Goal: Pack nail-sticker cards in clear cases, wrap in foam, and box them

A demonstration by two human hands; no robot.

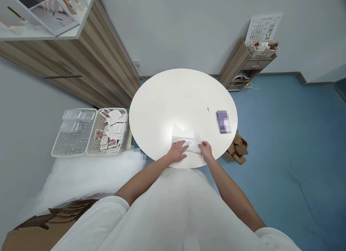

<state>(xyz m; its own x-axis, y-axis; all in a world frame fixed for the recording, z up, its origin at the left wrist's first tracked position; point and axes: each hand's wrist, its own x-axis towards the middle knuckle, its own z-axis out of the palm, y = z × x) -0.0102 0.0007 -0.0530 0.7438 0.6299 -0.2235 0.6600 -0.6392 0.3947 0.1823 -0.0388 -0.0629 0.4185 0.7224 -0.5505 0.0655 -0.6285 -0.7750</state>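
Below the frame's centre, a thin white oblong wrap [192, 146] lies on the white oval table [183, 94], long axis running left to right, the left hand [176, 152] spread over its left part, the right hand [206, 150] pinching its right end.

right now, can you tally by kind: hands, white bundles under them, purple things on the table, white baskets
Hands: 2 (left hand, right hand)
White bundle: 1
Purple blurred thing: 1
White baskets: 3 (far-left basket, middle basket, far-right basket)
Total: 7
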